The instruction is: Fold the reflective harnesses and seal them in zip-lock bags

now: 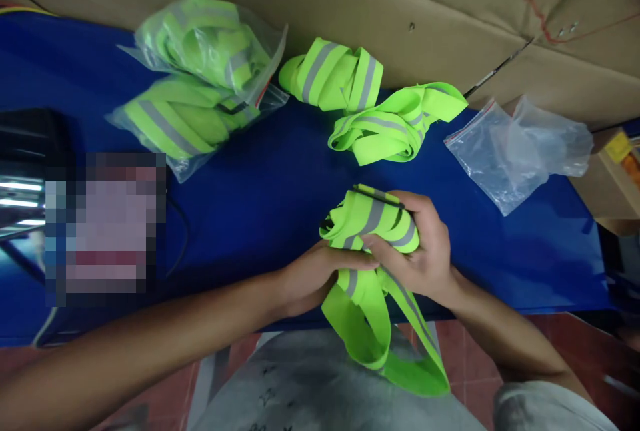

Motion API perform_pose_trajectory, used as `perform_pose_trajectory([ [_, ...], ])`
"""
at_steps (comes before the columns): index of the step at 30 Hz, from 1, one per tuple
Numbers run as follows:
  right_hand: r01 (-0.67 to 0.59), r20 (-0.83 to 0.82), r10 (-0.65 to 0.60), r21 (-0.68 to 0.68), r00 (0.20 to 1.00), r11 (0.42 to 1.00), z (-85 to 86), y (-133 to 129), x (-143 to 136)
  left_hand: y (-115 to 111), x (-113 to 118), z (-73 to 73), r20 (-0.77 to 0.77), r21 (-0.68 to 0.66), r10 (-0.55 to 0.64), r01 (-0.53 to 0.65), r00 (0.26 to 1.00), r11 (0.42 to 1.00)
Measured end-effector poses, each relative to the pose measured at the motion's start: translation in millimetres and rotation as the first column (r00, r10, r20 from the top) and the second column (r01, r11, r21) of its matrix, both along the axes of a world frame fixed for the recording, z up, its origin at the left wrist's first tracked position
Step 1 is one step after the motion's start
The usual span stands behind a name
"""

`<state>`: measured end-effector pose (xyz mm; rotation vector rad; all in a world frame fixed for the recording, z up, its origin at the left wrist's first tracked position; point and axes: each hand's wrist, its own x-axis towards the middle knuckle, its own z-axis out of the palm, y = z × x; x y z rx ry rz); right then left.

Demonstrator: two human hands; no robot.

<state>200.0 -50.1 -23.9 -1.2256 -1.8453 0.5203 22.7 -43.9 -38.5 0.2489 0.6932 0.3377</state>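
Neon reflective strap (376,217), lime with a grey stripe, is clamped in bundled folds by the left hand (315,274) and right hand (430,251) near the front edge of the blue tabletop (250,217), loops drooping past that edge, open surface on either side and two strap bundles (387,127) beyond.

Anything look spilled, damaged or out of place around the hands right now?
I see no spill or damage. The held green strap looks untidy: its upper part is bundled in the left hand and right hand, while loose loops dangle below, past the near edge of the blue table.
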Motion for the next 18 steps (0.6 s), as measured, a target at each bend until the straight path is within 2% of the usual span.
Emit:
perform_pose_trajectory([
  [2,0.019,0.03,-0.02,0.028,0.999,0.999,1.0,2,1,1,1,-1.0,0.072,-0.032,0.0,0.002,0.997,0.999],
  [5,-0.012,0.089,0.006,0.07,0.996,0.997,1.9,3,2,4,0,-3.3,0.098,-0.004,-0.061,0.062,0.993,0.998],
  [8,-0.061,0.118,0.048,0.104,0.992,0.993,1.4,4,6,6,-4,-4.9,0.066,0.018,-0.124,0.123,0.99,0.992],
  [11,-0.136,0.127,0.12,0.129,0.985,0.982,-1.6,4,12,7,-9,-4.8,-0.006,0.068,-0.134,0.134,0.991,0.989],
  [13,-0.211,0.134,0.192,0.148,0.972,0.966,-4.6,4,17,8,-12,-3.8,-0.002,0.101,-0.128,0.128,0.992,0.987],
  [15,-0.274,0.142,0.251,0.179,0.958,0.945,-7.3,5,22,10,-14,-2.5,0.059,0.13,-0.118,0.11,0.991,0.985],
  [18,-0.297,0.185,0.259,0.222,0.948,0.929,-8.7,7,28,14,-17,-1.5,0.229,0.182,-0.129,0.088,0.965,0.979],
])
